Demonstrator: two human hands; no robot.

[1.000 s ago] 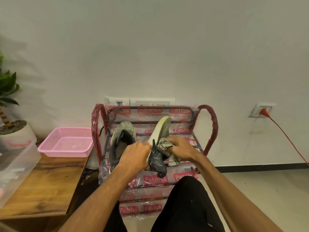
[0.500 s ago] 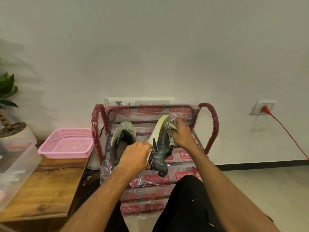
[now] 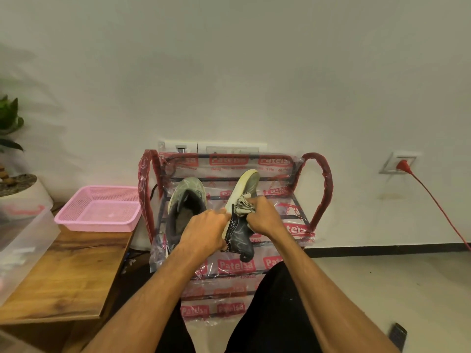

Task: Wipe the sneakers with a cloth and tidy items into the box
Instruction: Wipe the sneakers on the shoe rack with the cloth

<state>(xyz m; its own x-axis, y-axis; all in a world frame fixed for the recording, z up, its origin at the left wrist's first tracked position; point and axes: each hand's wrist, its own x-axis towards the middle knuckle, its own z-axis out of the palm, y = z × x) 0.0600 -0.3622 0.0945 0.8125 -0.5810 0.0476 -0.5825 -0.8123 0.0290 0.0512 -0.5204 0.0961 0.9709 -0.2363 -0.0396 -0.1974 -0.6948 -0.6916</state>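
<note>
My left hand grips a dark grey sneaker by its pale sole edge, holding it on its side with the toe pointing away from me. My right hand is closed on a crumpled grey-white cloth pressed against the sneaker's upper near the laces. The second grey sneaker rests upright on the shoe rack, left of the held one. A clear plastic box stands on the wooden table at the far left.
A pink mesh basket sits on the wooden table. A potted plant stands behind the box. A red cable runs from a wall socket down to the right. A dark phone lies on the floor.
My right hand slid the cloth up toward the sneaker's toe, then back down to mid-shoe. My left hand kept the sneaker in place.
</note>
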